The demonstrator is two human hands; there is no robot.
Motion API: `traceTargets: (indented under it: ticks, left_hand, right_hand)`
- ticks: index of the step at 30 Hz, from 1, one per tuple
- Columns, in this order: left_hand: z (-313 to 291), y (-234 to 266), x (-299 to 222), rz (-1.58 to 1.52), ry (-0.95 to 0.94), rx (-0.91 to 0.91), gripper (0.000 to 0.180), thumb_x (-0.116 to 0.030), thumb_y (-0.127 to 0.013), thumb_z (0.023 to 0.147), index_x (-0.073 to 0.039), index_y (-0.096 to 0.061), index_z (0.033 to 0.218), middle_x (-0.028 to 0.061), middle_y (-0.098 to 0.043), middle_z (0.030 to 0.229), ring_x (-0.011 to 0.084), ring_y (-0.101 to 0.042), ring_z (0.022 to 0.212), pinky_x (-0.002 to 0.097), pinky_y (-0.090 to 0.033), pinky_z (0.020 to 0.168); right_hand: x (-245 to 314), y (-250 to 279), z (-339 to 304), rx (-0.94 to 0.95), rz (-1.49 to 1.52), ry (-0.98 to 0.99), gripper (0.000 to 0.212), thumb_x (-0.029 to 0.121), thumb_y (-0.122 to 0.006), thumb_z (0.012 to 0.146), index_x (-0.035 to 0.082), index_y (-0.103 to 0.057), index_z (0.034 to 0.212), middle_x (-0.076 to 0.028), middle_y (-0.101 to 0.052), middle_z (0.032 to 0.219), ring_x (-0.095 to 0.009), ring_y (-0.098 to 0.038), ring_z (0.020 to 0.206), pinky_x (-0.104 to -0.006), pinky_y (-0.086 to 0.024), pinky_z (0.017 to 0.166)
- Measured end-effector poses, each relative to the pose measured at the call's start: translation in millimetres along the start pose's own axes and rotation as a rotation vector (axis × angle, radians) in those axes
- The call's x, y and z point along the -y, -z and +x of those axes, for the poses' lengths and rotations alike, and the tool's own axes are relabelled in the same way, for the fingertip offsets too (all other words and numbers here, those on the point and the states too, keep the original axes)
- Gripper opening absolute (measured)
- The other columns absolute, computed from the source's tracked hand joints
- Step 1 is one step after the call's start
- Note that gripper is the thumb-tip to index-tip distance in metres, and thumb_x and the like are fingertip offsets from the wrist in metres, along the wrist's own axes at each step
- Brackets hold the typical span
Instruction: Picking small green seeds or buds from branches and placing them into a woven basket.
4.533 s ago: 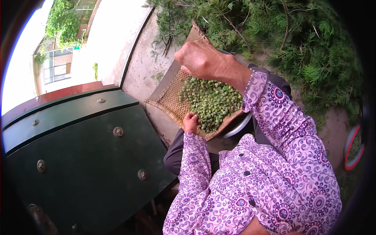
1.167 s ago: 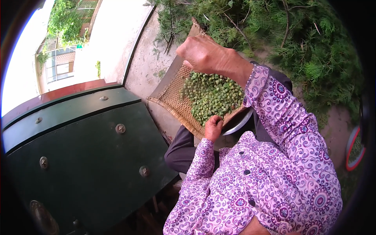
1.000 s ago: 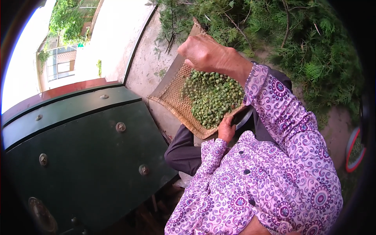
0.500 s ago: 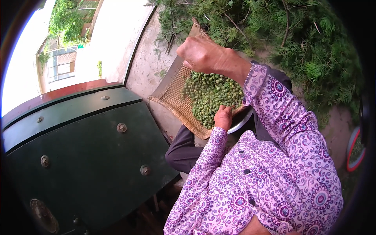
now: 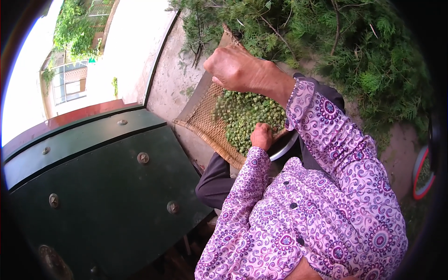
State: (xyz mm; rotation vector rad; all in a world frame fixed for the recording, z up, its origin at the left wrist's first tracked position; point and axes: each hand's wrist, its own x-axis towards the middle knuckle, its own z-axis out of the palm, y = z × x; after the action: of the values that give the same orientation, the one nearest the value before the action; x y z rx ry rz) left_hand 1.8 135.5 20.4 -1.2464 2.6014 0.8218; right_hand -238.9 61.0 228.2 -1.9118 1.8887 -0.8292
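A woven winnowing basket rests in front of my body, tilted, with a heap of small green knobbly cones in it. My right hand is closed in a fist above the far part of the basket. Its palm side is turned from view, so whatever it may hold is hidden. My left hand is closed at the near edge of the heap, its fingertips down among the cones. I cannot make out what is in it. Under the basket's near right side shows the curved metal rim of a basin.
Leafy evergreen branches cover the ground ahead and to the right. On the left stands a dark green metal panel with round studs. A red-rimmed round container sits at the far right. My bent knee is beside the basket.
The whole view has shifted slightly. My left hand stays at the near edge of the cones, and my right fist remains raised over the basket.
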Motion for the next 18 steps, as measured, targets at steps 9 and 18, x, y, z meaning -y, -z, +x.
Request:
traceTargets:
  ticks: [9, 18]
  left_hand:
    - [57, 32, 14, -0.230, 0.063, -0.221, 0.011, -0.008, -0.063, 0.069, -0.004, -0.064, 0.079, 0.0147, -0.059, 0.080, 0.0290, -0.058, 0.074, 0.0363, -0.047, 0.068]
    - [86, 15, -30, -0.027, 0.114, 0.078, 0.033, -0.015, -0.059, 0.069, -0.013, -0.062, 0.101, 0.0165, -0.051, 0.109, 0.0329, -0.054, 0.096, 0.0422, -0.045, 0.080]
  right_hand:
    - [2, 8, 2, 0.064, 0.065, -0.063, 0.011, 0.009, -0.059, 0.075, -0.002, -0.058, 0.074, -0.015, -0.061, 0.072, -0.027, -0.063, 0.070, -0.0367, -0.053, 0.068]
    - [-2, 10, 2, 0.001, 0.084, -0.035, 0.014, -0.004, -0.045, 0.074, 0.001, -0.057, 0.070, -0.005, -0.050, 0.065, -0.012, -0.052, 0.056, -0.0225, -0.052, 0.050]
